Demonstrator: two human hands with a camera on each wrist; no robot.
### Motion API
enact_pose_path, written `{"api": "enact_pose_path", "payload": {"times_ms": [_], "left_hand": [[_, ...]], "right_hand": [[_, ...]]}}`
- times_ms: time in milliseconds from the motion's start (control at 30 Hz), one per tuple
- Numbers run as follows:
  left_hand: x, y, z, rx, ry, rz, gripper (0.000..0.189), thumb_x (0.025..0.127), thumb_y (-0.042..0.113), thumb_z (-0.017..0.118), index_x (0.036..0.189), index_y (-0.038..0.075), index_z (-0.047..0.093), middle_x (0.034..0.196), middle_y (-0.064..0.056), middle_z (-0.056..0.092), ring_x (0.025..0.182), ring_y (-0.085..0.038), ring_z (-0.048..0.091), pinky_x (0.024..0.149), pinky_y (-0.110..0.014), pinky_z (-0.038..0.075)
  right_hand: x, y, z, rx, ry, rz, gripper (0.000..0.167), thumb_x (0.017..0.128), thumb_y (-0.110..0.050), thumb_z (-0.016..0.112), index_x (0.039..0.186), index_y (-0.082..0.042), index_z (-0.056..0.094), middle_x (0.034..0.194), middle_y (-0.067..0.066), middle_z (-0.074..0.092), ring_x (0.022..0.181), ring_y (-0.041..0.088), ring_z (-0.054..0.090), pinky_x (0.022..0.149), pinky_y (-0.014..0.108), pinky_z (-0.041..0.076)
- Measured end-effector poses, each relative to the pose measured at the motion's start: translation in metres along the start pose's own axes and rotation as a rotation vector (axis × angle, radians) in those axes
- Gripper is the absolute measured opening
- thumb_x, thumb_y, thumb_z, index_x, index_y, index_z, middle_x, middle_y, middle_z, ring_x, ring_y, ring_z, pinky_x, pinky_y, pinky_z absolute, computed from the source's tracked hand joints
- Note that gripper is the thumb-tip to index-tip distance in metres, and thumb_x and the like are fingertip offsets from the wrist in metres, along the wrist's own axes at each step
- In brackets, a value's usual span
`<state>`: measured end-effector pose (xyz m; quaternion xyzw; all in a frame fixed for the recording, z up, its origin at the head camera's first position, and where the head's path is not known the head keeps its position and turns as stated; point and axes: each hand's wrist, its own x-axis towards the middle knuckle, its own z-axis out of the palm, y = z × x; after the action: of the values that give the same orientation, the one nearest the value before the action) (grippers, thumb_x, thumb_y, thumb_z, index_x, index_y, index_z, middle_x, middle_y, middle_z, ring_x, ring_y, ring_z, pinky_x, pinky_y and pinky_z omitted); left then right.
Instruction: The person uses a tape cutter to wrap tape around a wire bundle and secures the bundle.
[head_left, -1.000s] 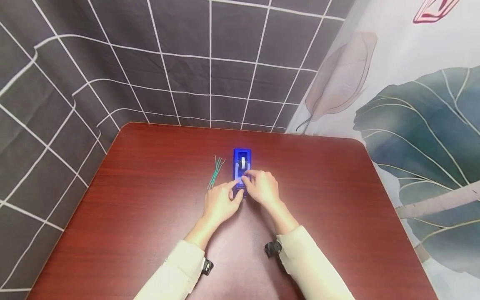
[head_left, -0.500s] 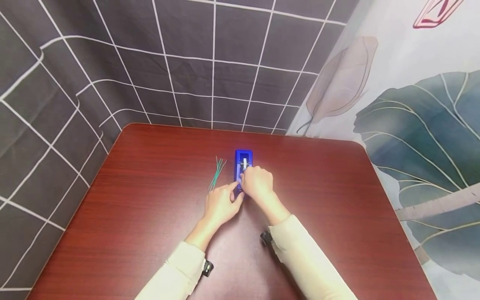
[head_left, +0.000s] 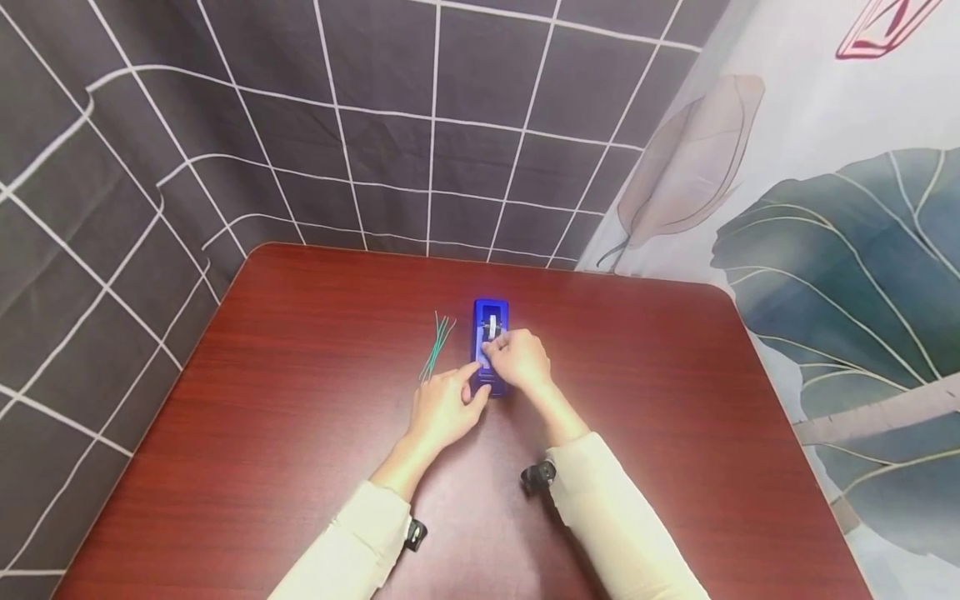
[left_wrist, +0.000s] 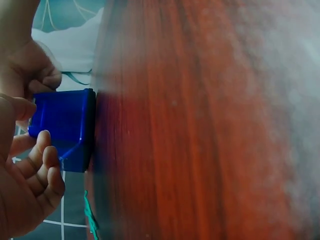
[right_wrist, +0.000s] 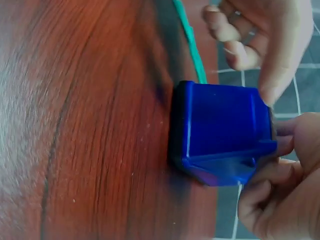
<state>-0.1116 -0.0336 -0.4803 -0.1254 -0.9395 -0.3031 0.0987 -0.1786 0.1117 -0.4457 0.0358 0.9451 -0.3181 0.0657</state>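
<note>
A blue tape dispenser (head_left: 491, 306) stands on the table, with a small roll of tape (head_left: 492, 324) set in its far half. My left hand (head_left: 442, 410) steadies the dispenser's near end between thumb and index finger. Over the middle of the dispenser, just in front of the roll, my right hand (head_left: 522, 361) has its thumb and index finger pinched together at the tape; the strip itself is hidden by the fingers. Both wrist views show the dispenser's blue end wall (left_wrist: 60, 117) close up, low on the wood, with fingers around its upper edge (right_wrist: 265, 142).
Several thin green strands (head_left: 437, 347) lie in a crossed bunch left of the dispenser. The reddish-brown table (head_left: 315, 333) meets a dark gridded curtain (head_left: 382, 150) at the back. A pale leaf-patterned curtain (head_left: 825, 250) hangs along the right side.
My right hand moves off the near end of the dispenser, curls over its middle, then lies with pinched fingertips close to the roll. The left hand keeps its hold; the dispenser stays in place.
</note>
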Motion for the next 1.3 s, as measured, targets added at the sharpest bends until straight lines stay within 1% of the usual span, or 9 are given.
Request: {"api": "enact_pose_path", "payload": {"times_ms": [100,200,300,500,700,833,967,1133,1300], "left_hand": [[0.002,0.0,0.001,-0.012,-0.008,-0.01,0.04,0.092,0.036,0.07,0.125,0.012,0.072,0.062,0.012,0.055,0.06,-0.01,0.056,0.06,-0.034,0.05],[0.003,0.0,0.0,-0.024,-0.011,-0.012,0.04,0.093,0.035,0.069,0.124,0.011,0.072,0.062,0.012,0.055,0.06,-0.01,0.056,0.061,-0.034,0.05],[0.003,0.001,0.0,-0.032,-0.016,-0.007,0.039,0.094,0.034,0.069,0.124,0.01,0.072,0.062,0.012,0.055,0.06,-0.01,0.055,0.061,-0.033,0.049],[0.003,0.002,0.001,-0.039,-0.038,-0.014,0.04,0.095,0.034,0.068,0.126,0.01,0.07,0.064,0.012,0.056,0.059,-0.009,0.053,0.06,-0.031,0.048],[0.003,0.001,0.001,-0.054,-0.031,-0.018,0.039,0.094,0.031,0.069,0.126,0.009,0.07,0.062,0.011,0.055,0.058,-0.01,0.053,0.061,-0.033,0.048],[0.003,0.0,0.0,-0.062,-0.019,-0.009,0.038,0.095,0.03,0.069,0.126,0.009,0.071,0.062,0.012,0.053,0.058,-0.009,0.052,0.061,-0.033,0.048],[0.003,-0.003,0.002,-0.074,-0.002,0.002,0.034,0.097,0.026,0.067,0.126,0.01,0.071,0.063,0.009,0.055,0.058,-0.01,0.052,0.061,-0.034,0.049],[0.002,-0.005,0.004,-0.091,0.033,0.009,0.03,0.097,0.022,0.067,0.124,0.011,0.072,0.079,-0.003,0.072,0.071,-0.021,0.068,0.069,-0.041,0.055],[0.002,-0.006,0.005,-0.09,0.051,0.006,0.028,0.096,0.022,0.068,0.122,0.011,0.073,0.091,-0.008,0.076,0.087,-0.029,0.073,0.076,-0.045,0.056]], "right_hand": [[0.002,0.009,-0.003,0.3,-0.085,0.059,0.029,0.096,-0.029,0.069,0.092,-0.001,0.077,0.076,0.004,0.071,0.075,0.019,0.063,0.073,0.033,0.05],[0.002,0.018,-0.005,0.584,-0.169,0.135,0.029,0.096,-0.026,0.069,0.091,0.001,0.074,0.062,-0.002,0.059,0.059,0.01,0.049,0.059,0.025,0.041],[-0.001,0.024,-0.01,0.726,-0.236,0.189,0.028,0.096,-0.027,0.069,0.081,-0.004,0.071,0.053,-0.006,0.045,0.048,0.007,0.034,0.051,0.024,0.031],[-0.007,0.03,-0.016,0.769,-0.351,0.225,0.031,0.099,-0.027,0.065,0.072,-0.012,0.066,0.051,-0.007,0.038,0.045,0.008,0.028,0.048,0.022,0.029],[-0.014,0.03,-0.018,0.79,-0.399,0.169,0.026,0.099,-0.021,0.065,0.077,-0.01,0.07,0.05,-0.007,0.038,0.045,0.006,0.028,0.048,0.02,0.026],[-0.018,0.029,-0.018,0.8,-0.392,0.142,0.02,0.098,-0.018,0.066,0.092,0.0,0.075,0.051,-0.007,0.039,0.045,0.005,0.029,0.047,0.02,0.026],[-0.021,0.028,-0.016,0.787,-0.358,0.121,0.025,0.097,-0.016,0.067,0.105,0.008,0.073,0.053,-0.007,0.041,0.045,0.004,0.031,0.047,0.019,0.026],[-0.027,0.028,-0.012,0.769,-0.305,0.127,0.027,0.096,-0.015,0.069,0.107,0.009,0.072,0.053,-0.007,0.043,0.046,0.004,0.032,0.046,0.02,0.027],[-0.032,0.027,-0.009,0.776,-0.263,0.136,0.027,0.095,-0.016,0.07,0.104,0.01,0.072,0.052,-0.007,0.044,0.045,0.004,0.032,0.046,0.019,0.027]]}}
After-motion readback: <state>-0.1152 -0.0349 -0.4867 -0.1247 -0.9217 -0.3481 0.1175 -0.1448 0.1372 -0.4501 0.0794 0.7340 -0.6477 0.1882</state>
